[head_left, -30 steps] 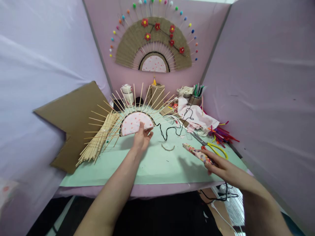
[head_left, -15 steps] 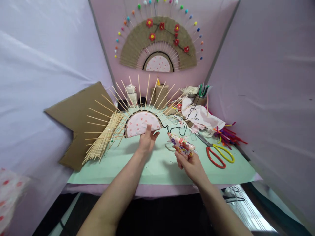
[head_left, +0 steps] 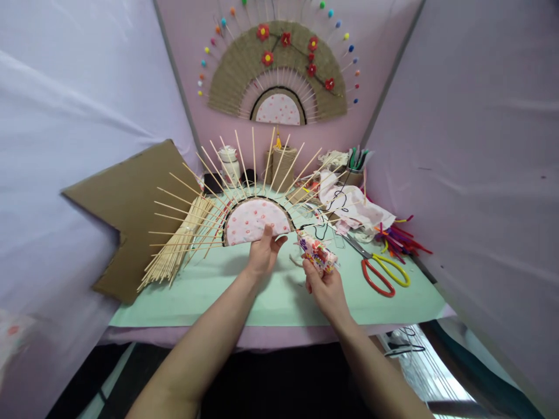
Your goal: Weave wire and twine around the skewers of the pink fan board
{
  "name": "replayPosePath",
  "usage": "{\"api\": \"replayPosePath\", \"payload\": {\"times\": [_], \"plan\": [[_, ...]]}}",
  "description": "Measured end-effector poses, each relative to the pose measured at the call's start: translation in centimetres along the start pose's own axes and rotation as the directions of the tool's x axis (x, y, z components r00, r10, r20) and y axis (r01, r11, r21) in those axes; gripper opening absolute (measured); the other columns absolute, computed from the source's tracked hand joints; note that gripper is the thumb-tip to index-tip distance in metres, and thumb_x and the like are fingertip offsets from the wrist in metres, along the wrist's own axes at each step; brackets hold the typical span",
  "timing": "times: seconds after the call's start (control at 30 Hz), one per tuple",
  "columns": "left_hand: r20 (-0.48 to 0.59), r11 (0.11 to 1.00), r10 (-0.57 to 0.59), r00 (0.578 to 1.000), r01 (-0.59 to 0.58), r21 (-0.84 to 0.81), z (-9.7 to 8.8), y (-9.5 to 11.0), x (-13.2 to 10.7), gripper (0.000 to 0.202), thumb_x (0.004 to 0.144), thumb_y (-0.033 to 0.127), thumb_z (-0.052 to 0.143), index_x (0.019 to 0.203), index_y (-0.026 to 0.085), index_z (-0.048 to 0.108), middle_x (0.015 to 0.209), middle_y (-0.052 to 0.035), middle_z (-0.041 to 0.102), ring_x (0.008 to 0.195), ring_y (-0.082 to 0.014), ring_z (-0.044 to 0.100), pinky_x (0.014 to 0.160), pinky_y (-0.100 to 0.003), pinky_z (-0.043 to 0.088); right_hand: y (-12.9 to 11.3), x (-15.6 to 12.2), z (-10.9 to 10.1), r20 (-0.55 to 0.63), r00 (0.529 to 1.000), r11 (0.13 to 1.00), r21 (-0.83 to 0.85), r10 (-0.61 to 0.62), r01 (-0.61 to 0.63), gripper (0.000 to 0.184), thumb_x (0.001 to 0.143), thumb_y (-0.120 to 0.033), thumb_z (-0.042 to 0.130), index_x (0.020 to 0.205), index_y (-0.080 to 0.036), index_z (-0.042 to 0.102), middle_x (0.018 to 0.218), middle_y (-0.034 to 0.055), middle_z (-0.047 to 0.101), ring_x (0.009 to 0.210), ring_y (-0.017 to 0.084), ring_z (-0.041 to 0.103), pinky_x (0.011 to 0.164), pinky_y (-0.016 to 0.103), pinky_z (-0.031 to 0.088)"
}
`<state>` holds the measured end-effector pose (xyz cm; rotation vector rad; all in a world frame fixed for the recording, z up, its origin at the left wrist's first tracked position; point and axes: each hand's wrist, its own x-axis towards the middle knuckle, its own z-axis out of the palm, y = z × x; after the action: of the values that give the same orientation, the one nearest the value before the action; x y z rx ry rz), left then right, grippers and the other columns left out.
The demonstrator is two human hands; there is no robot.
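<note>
My left hand (head_left: 264,254) grips the lower edge of a half-round fan base (head_left: 248,223), with the thumb on its pink dotted fabric face and the other fingers behind. Thin wooden sticks (head_left: 254,160) spread out from its curved rim, which is edged with black cord. In my right hand (head_left: 322,284) is a flower-patterned hot glue gun (head_left: 317,251). Its nozzle points up and left, right by the base's right corner; whether it touches cannot be made out. A black cord (head_left: 321,228) trails behind that corner.
Bundled wooden sticks (head_left: 174,247) and cut cardboard (head_left: 126,203) lie left. Scissors (head_left: 379,270), pipe cleaners (head_left: 402,240) and dotted cloth (head_left: 356,203) lie right. Twine rolls (head_left: 283,166) and a white bottle (head_left: 230,164) stand behind. A finished fan (head_left: 301,70) hangs on the back wall.
My right hand has brought the glue gun left, so its nozzle is now close to the base's right corner. The fan base has shifted slightly right in view.
</note>
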<state>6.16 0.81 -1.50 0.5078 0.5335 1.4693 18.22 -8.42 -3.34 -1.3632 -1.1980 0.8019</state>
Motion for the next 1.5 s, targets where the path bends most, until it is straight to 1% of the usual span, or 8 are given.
{"api": "replayPosePath", "payload": {"times": [0.27,0.4,0.97,1.33,1.5], "plan": [[-0.006,1.000,-0.003,1.000,0.003,-0.004,-0.04,-0.02,0.14,0.047,0.049,0.045,0.084,0.079,0.018,0.061,0.072,0.0024,0.064,0.067,-0.0110,0.059,0.066,-0.027,0.048,-0.25,0.05,0.03,0.010,1.000,0.999,-0.041,0.013,-0.012,0.044,0.083,-0.055,0.051,0.058,-0.019,0.048,0.042,-0.0035,0.043,0.041,0.011,0.042,0.043,0.024,0.032],[-0.005,1.000,-0.004,1.000,0.004,-0.002,0.01,0.00,0.06,0.047,0.049,0.045,0.084,0.080,0.018,0.061,0.073,0.0022,0.065,0.067,-0.0109,0.060,0.067,-0.027,0.047,-0.12,0.06,0.08,0.014,1.000,0.999,-0.045,0.018,-0.017,0.046,0.083,-0.055,0.051,0.054,-0.020,0.043,0.041,-0.0034,0.042,0.041,0.011,0.041,0.043,0.024,0.031],[-0.007,1.000,-0.005,1.000,0.005,0.009,0.06,-0.02,-0.04,0.046,0.050,0.046,0.084,0.079,0.018,0.061,0.075,0.0015,0.065,0.069,-0.0115,0.059,0.067,-0.028,0.047,-0.41,-0.02,0.12,0.007,0.998,0.996,-0.060,0.064,-0.063,0.048,0.081,-0.058,0.052,0.051,-0.021,0.043,0.041,-0.0016,0.044,0.041,0.012,0.043,0.041,0.024,0.034],[0.009,1.000,0.004,1.000,-0.004,0.006,-0.06,-0.09,0.01,0.044,0.053,0.046,0.083,0.080,0.018,0.061,0.075,0.0020,0.065,0.068,-0.0109,0.060,0.068,-0.027,0.047,-0.55,-0.03,0.12,0.006,0.998,0.996,-0.070,0.060,-0.059,0.048,0.081,-0.059,0.051,0.051,-0.022,0.042,0.041,-0.0018,0.044,0.041,0.012,0.043,0.041,0.025,0.034],[-0.004,1.000,-0.010,1.000,0.010,0.003,0.11,0.03,-0.02,0.047,0.050,0.046,0.083,0.080,0.017,0.061,0.072,0.0018,0.065,0.066,-0.0114,0.061,0.066,-0.027,0.048,-0.34,0.02,0.15,0.007,0.998,0.995,-0.080,0.054,-0.053,0.048,0.081,-0.059,0.050,0.051,-0.021,0.043,0.040,-0.0020,0.043,0.040,0.012,0.042,0.041,0.025,0.034]]}}
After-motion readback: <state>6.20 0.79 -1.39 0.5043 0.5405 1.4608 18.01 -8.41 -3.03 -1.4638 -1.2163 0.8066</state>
